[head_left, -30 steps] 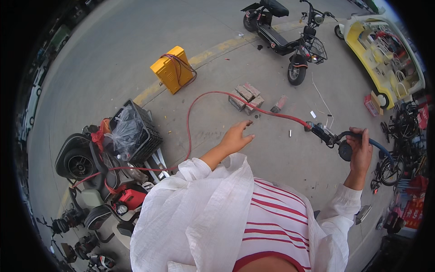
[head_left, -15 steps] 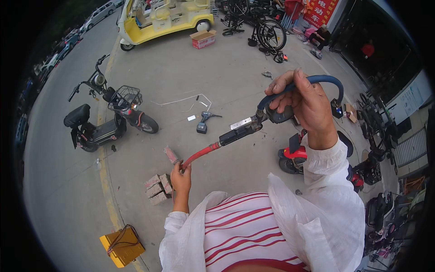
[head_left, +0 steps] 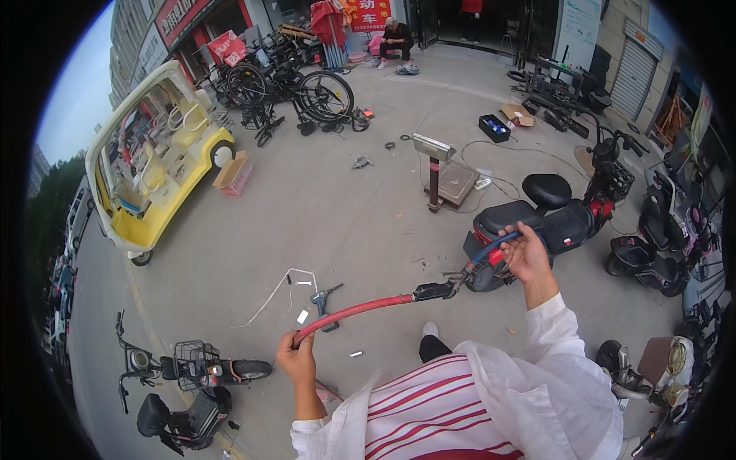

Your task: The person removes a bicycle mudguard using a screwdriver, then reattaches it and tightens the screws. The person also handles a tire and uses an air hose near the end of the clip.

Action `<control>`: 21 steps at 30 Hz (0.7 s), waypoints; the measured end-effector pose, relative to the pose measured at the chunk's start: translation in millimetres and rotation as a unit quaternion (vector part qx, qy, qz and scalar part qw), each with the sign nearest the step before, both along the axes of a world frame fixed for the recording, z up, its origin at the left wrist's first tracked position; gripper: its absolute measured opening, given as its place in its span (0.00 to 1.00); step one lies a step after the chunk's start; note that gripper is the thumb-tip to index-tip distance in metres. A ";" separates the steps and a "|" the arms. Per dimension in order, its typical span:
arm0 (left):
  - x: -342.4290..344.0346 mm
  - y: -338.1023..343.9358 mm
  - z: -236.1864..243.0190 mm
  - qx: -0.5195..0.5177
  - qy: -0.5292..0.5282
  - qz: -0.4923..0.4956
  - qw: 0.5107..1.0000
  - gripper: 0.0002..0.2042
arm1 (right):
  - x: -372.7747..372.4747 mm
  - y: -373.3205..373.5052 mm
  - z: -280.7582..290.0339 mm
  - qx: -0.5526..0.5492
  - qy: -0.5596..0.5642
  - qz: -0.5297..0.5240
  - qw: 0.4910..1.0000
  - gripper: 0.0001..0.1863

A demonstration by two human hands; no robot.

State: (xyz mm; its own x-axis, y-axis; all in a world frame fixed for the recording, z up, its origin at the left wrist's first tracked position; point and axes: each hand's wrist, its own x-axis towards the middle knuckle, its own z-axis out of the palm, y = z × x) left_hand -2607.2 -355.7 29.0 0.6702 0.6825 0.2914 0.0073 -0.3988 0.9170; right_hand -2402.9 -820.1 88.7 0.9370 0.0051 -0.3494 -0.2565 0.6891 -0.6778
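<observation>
My left hand [head_left: 297, 360] is closed round the red hose [head_left: 356, 308], in front of my left side. The hose runs to the right into a black-handled tyre inflator [head_left: 435, 291] with metal fittings, hanging between my hands. From its far end a short blue hose [head_left: 489, 248] rises to my right hand [head_left: 529, 261], whose fingers pinch it. Behind that hand stands a black electric scooter [head_left: 506, 221] with a red tail light; the blue hose overlaps its rear in view. Whether the hose touches the scooter I cannot tell.
A cordless drill [head_left: 323, 308] and a bent white rod [head_left: 264, 300] lie on the ground ahead. Beyond stands a platform scale [head_left: 460, 184]. A scooter with a basket [head_left: 195, 364] is at lower left, a yellow three-wheeler [head_left: 172, 188] at far left. A person [head_left: 395, 38] sits at the back.
My view has swung to the right, bringing the scale and black scooter into sight. My right hand has moved lower with the blue hose, and the red hose is stretched longer between my hands.
</observation>
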 end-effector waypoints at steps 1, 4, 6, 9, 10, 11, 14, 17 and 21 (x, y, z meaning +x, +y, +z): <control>25.7 4.7 6.9 0.018 -0.003 -0.003 1.000 0.08 | 16.5 -5.3 -7.7 0.019 0.011 -0.015 1.000 0.15; 96.9 18.8 22.1 0.037 0.006 -0.011 0.999 0.07 | 68.0 -15.2 -25.9 0.056 0.037 -0.060 0.996 0.14; 150.0 21.5 39.4 0.022 0.004 -0.003 1.000 0.07 | 112.3 -19.8 -26.3 0.063 0.025 -0.073 0.995 0.13; 219.2 38.8 47.0 0.045 -0.003 0.028 0.999 0.07 | 180.8 -20.3 -27.2 0.077 -0.001 -0.079 0.994 0.12; 241.0 38.8 53.7 0.049 -0.007 0.036 0.998 0.07 | 203.4 -15.8 -26.0 0.078 -0.013 -0.080 0.994 0.11; 262.7 46.2 52.5 0.053 -0.006 0.042 0.998 0.07 | 225.9 -9.4 -24.3 0.078 -0.025 -0.081 0.993 0.11; 324.3 83.0 46.1 0.065 0.002 0.062 0.996 0.07 | 291.1 21.1 -18.2 0.067 -0.050 -0.064 0.994 0.10; 387.5 117.2 38.3 0.081 0.009 0.103 0.991 0.08 | 357.3 58.8 -12.5 0.044 -0.084 -0.044 0.994 0.12; 486.7 160.4 22.2 0.074 0.039 0.140 0.987 0.10 | 453.5 113.2 -1.4 0.001 -0.141 -0.030 0.989 0.14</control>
State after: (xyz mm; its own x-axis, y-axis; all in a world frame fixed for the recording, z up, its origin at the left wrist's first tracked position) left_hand -2120.5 -195.3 51.1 0.4857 0.7981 0.3566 0.2036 -0.5000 0.8418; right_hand -1949.4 -706.9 87.3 0.9959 -0.0539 -0.0732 -0.0148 0.6989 -0.7151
